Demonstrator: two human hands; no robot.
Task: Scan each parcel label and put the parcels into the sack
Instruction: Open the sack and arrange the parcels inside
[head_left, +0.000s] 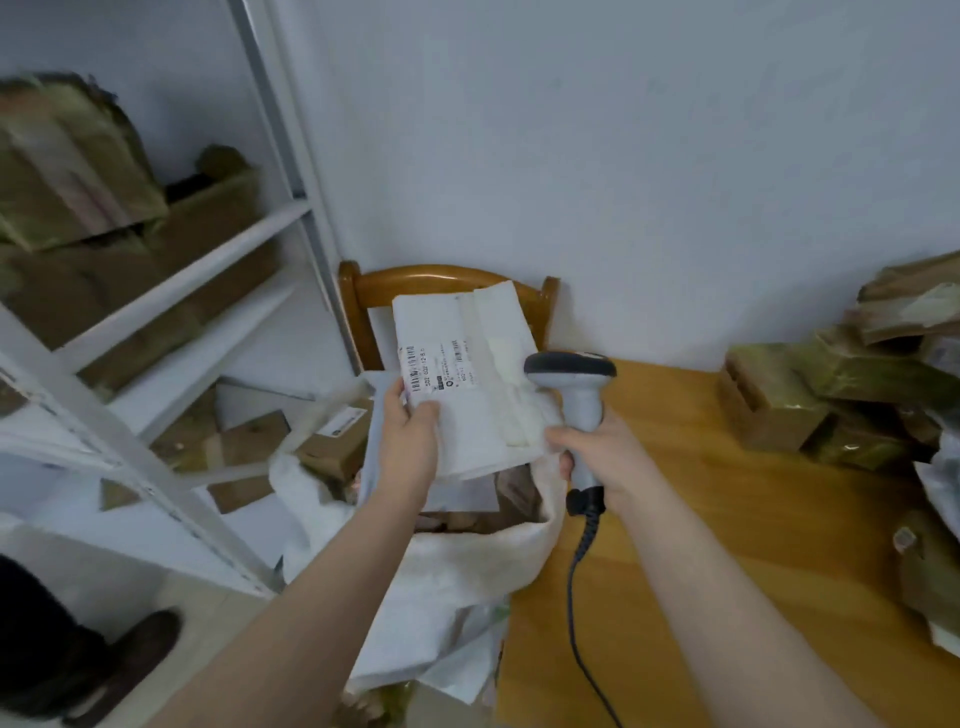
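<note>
Left hand (410, 441) pinches white parcel (467, 410) at its near edge, above the open sack (467, 561) off tabletop's (727, 519) left edge. Label (439, 364): barcodes, "502 602 12-8", rest unreadable. Right hand (597, 457) clenched round scanner (576, 384), just beside parcel.

One left hand (410, 441), one right hand (597, 452), one white parcel (467, 374) held, one scanner (576, 384), one sack (467, 561), one chair (441, 278)

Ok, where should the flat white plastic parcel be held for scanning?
Grip the white parcel by its near left edge, from the left, thumb on top below the printed label, as the left hand does. It is thin and flat, label facing up, and the grey handheld scanner in the right hand sits at its right.
</note>
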